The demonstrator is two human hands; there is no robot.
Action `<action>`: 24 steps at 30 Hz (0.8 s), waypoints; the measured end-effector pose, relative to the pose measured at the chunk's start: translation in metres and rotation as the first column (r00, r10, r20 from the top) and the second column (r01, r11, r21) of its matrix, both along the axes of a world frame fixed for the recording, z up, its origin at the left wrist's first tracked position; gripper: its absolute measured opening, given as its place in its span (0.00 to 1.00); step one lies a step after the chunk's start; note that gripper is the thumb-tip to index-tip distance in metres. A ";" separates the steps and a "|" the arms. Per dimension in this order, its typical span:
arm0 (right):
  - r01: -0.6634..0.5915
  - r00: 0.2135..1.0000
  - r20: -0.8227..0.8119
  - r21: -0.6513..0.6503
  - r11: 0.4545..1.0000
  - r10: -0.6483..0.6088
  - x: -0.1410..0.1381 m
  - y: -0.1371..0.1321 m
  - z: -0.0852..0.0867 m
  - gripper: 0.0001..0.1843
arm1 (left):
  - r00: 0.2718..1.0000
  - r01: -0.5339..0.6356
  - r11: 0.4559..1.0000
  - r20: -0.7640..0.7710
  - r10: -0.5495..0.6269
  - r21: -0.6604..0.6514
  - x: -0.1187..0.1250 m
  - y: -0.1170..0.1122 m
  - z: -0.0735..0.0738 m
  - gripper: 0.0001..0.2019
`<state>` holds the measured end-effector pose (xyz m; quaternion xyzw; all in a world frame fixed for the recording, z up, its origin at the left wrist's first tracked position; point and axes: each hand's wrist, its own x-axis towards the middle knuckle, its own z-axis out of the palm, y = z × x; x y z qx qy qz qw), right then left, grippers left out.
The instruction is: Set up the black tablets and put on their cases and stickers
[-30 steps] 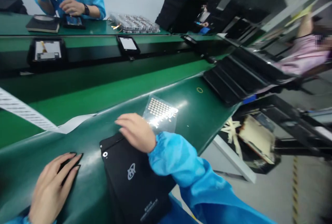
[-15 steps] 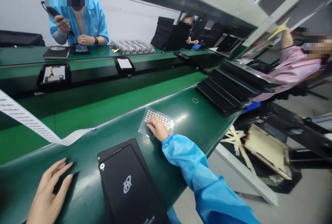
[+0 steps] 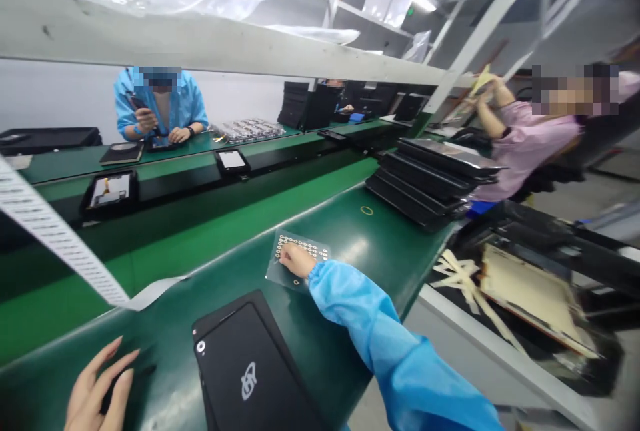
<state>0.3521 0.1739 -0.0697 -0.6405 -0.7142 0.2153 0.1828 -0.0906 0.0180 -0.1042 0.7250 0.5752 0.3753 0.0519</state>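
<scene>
My right hand (image 3: 297, 260) in a blue sleeve rests on a clear plastic sheet (image 3: 276, 274) covered in rows of small ring-shaped stickers. Its fingertips are pinched together at the left side of the rows; whatever is between them is hidden. A single loose ring (image 3: 297, 282) shows lower on the sheet. At the lower left, my left hand (image 3: 100, 391) hovers by the bench with fingers apart and holds nothing. Between the hands lie black tablet back panels (image 3: 250, 358), stacked slightly askew, the top one with a white-rimmed camera hole and a logo.
A stack of black trays (image 3: 420, 181) stands at the bench's right end, near a yellow rubber band (image 3: 367, 210). A paper label strip (image 3: 60, 238) hangs on the left. Beyond runs a green conveyor (image 3: 200, 244) with tablets beside it. Co-workers sit across and to the right.
The view has tilted upward, showing more of the overhead shelf. My right hand stays on the sticker sheet, fingers closed tighter. My left hand remains open at lower left.
</scene>
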 end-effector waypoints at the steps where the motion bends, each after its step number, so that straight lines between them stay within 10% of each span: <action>1: -0.001 0.999 -0.034 0.025 1.000 0.001 -0.002 -0.004 0.002 0.09 | 1.000 -0.003 0.999 -0.023 0.004 0.033 0.002 -0.001 0.006 0.11; 6: -0.112 0.955 -0.256 0.164 0.980 0.152 -0.038 -0.048 0.027 0.05 | 0.998 0.004 0.980 -0.069 0.010 0.200 0.036 -0.014 0.039 0.08; 12: -0.431 0.720 -0.506 0.212 0.877 0.476 -0.111 -0.113 0.061 0.10 | 0.959 0.171 0.985 0.228 -0.168 0.010 0.109 -0.029 0.061 0.10; 18: -0.621 0.456 -0.844 -0.072 0.781 0.284 -0.142 -0.125 0.047 0.13 | 0.846 0.227 0.939 0.529 -0.059 -0.257 0.131 -0.032 0.067 0.07; 24: -0.582 0.554 -0.759 -0.059 0.811 0.342 -0.141 -0.130 0.044 0.04 | 0.802 0.258 0.908 0.597 -0.010 -0.331 0.125 -0.031 0.067 0.06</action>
